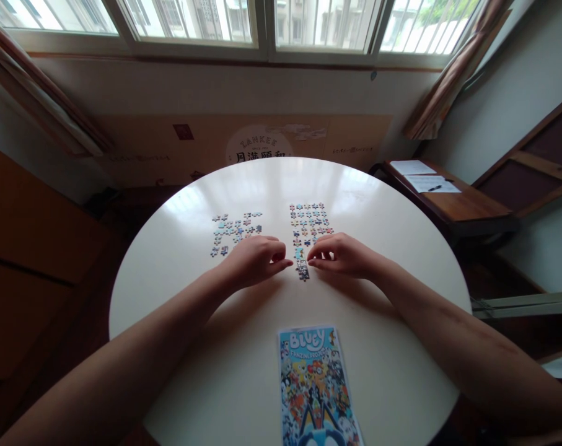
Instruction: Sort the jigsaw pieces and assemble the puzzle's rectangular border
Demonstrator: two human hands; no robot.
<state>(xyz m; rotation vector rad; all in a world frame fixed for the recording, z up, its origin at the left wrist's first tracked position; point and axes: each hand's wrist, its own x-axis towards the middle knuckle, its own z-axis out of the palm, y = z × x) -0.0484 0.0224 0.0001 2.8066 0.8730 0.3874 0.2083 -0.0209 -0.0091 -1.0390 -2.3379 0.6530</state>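
A short strip of joined jigsaw pieces [302,267] lies on the white table between my two hands. My left hand [262,259] is just left of it, fingers curled and the thumb tip apart from the index finger, with no piece visible in it. On the other side, my right hand [340,254] is bent, its fingertips at the strip's right edge. Whether they touch it I cannot tell. Beyond the strip, loose jigsaw pieces [308,222] stand in neat rows. A looser group of jigsaw pieces [229,230] is spread out left, partly hidden by my left hand.
A colourful printed sheet reading "Bluey" [315,384] lies at the near side of the round white table [178,297]. To the right, a wooden desk [471,201] holds papers [429,183] and a pen. Behind the table are a printed board [355,133] and windows.
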